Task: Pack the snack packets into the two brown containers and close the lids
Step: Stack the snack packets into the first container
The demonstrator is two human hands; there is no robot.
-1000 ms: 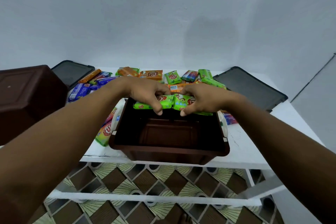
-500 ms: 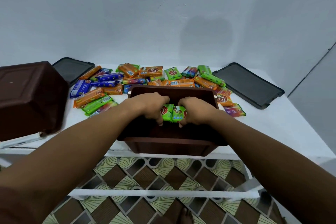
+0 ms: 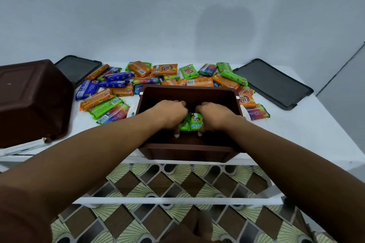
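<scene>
The person is at the filling step. Both hands are down inside the open brown container (image 3: 189,90), which stands at the near edge of the white table (image 3: 300,134). The left hand (image 3: 170,117) and the right hand (image 3: 214,117) are curled in from either side, thumbs pointing down on the near side, and they squeeze a small bunch of green packets (image 3: 191,124) between them. The bunch sits low in the container, near its middle. I cannot see whether it rests on the bottom.

Only the middle of the bunch shows. Two printed faces tilt up toward the person with a seam between them. The long axis looks to run across the container from left to right, with the ends buried in the palms, though that is my reading and not certain.

The next move, I would judge, calls for letting go so that the packets lie flat, then reaching back to the loose packets (image 3: 164,70) strewn behind the container. The other brown container (image 3: 33,100) lies upside down to the left and will need turning over. The left lid (image 3: 79,68) and the right lid (image 3: 274,83) lie flat on the table, both off.
</scene>
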